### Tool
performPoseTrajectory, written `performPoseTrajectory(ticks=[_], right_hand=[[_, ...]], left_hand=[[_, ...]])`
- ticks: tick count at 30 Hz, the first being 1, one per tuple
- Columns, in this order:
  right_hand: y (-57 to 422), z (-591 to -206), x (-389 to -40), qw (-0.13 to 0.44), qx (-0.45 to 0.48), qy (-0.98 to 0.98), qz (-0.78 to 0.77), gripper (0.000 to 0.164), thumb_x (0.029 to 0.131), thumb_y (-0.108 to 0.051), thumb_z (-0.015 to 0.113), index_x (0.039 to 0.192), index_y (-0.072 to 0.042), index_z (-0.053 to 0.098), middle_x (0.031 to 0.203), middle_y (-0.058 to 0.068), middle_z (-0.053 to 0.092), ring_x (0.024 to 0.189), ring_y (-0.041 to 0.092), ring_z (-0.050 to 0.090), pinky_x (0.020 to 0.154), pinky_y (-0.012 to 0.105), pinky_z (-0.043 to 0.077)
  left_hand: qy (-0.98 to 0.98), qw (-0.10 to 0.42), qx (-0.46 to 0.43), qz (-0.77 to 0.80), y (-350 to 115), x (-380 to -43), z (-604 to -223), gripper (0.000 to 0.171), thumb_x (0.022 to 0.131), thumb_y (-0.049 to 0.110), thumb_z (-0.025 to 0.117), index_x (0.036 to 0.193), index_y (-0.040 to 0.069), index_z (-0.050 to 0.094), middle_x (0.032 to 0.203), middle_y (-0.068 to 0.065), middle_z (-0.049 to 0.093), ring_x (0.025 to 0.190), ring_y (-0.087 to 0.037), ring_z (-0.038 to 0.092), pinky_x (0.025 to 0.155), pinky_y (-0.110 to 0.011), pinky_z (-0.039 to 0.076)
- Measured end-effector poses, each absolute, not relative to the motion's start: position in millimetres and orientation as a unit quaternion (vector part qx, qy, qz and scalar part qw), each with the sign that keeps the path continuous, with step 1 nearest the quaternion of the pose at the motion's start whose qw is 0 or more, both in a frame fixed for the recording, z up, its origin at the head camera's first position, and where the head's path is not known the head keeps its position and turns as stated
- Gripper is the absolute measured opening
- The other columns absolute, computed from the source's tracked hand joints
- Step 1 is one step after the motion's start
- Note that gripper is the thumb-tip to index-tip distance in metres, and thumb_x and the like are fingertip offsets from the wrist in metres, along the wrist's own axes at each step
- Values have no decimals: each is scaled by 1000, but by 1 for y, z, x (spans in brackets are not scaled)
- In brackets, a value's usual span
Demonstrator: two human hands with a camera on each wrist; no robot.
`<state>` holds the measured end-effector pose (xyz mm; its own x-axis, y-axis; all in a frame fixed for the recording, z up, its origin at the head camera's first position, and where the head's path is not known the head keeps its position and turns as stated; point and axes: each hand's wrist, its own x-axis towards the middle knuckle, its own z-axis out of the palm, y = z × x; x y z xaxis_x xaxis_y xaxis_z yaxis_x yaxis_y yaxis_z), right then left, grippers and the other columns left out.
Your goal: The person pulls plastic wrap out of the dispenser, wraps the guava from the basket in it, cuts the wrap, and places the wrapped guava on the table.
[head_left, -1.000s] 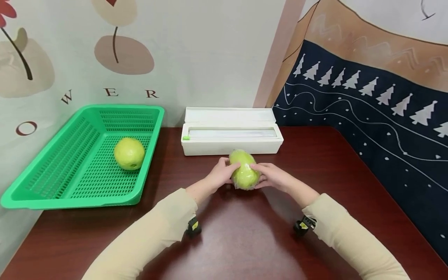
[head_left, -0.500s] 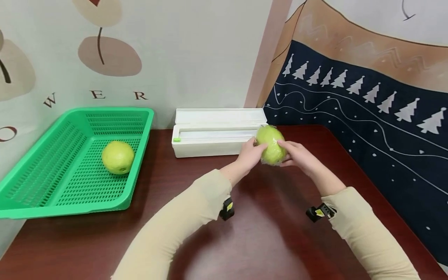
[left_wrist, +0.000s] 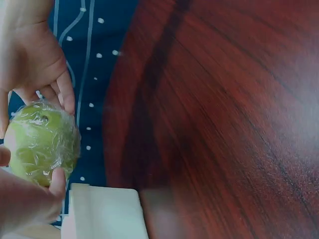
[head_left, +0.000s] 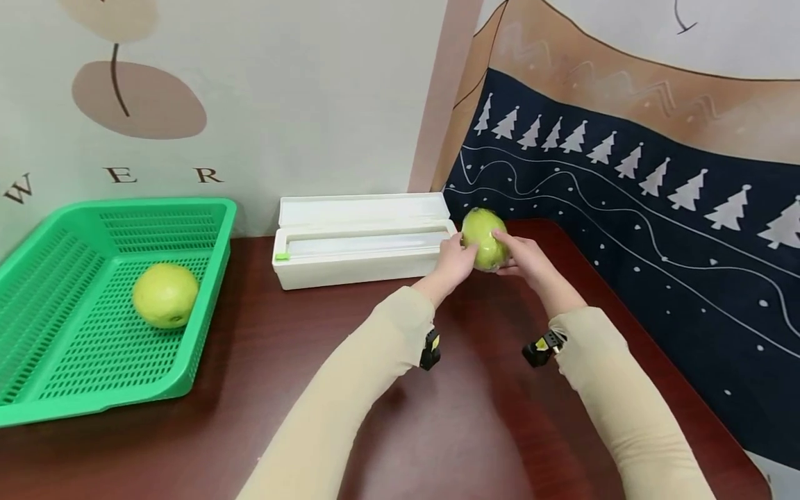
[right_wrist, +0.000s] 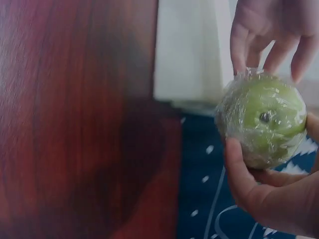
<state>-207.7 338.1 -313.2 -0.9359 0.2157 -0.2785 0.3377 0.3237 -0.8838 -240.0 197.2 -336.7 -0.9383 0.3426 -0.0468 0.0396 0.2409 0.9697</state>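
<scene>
Currently, my head feed locates the film-wrapped green fruit [head_left: 482,229], round and coated in crinkled, glossy clear plastic, between two bare hands at the right-hand end of a long, white, rectangular box [head_left: 359,269].

Grip state, left: the left hand [head_left: 454,261] pinches the fruit, thumb and fingers pressed against the film. Grip state, right: the right hand [head_left: 526,258] pinches the opposite side, thumb on the near face and fingers around the side. From my right wrist feed I read a dark dimple [right_wrist: 264,117] on the fruit, visible through the film. I cannot tell whether the fruit touches the box.

The box stands on a glossy, reddish-brown wooden table [head_left: 294,354] with its lid raised at the back; a small bright-green tab [head_left: 283,256] sits at its left end. Well apart, to the left, a green perforated plastic basket [head_left: 207,309] contains one round yellow-green fruit [head_left: 165,295]. A navy cloth printed with white trees [head_left: 625,222] hangs beyond the table's right edge.
</scene>
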Motion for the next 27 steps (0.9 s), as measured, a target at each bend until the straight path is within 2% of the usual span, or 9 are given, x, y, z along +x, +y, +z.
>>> performPoseTrajectory(ticks=[5,9,12,16,20,24,27], right_hand=[[352,-327,-214,58,194,791,-577,74,93,-49,44,142,5,31,101,5,53,65,2,59,69,20,54],[363,-339,-215,66,203,781,-587,74,93,-48,44,142,6,30,87,-4,55,65,3,60,70,21,54],[370,-346,-216,69,211,780,-586,74,93,-48,43,142,6,30,87,-3,54,66,3,60,71,22,54],[374,-354,-215,70,218,783,-579,74,94,-48,42,143,5,28,108,9,54,68,2,58,82,27,54],[373,-361,-216,80,210,794,-564,72,96,-46,39,145,4,25,136,22,42,72,1,57,97,35,48],[372,-364,-216,89,198,803,-555,71,97,-43,37,147,4,19,144,25,34,99,19,60,103,40,42],[371,-363,-215,88,200,817,-534,75,98,-44,36,148,3,8,149,26,25,125,35,46,106,44,38]], left_hand=[[772,164,167,591,204,-242,-348,53,97,17,41,145,-3,26,148,-17,35,136,-25,35,112,-35,29],[764,194,188,586,209,-241,-358,54,98,16,40,146,-2,24,149,-15,33,138,-23,33,113,-34,28],[757,223,197,581,213,-239,-365,56,98,17,40,148,1,19,153,-13,27,140,-22,27,114,-34,25],[758,246,202,570,215,-237,-372,59,99,19,40,149,3,15,156,-11,19,143,-21,19,116,-34,21],[763,260,203,556,217,-239,-381,64,97,20,44,150,4,11,157,-10,16,144,-20,17,116,-34,20],[778,256,213,532,215,-242,-386,70,94,21,49,150,5,10,156,-12,19,143,-21,20,115,-35,23],[798,249,227,500,211,-243,-385,72,93,22,51,150,6,11,154,-14,22,142,-22,23,114,-35,25]])
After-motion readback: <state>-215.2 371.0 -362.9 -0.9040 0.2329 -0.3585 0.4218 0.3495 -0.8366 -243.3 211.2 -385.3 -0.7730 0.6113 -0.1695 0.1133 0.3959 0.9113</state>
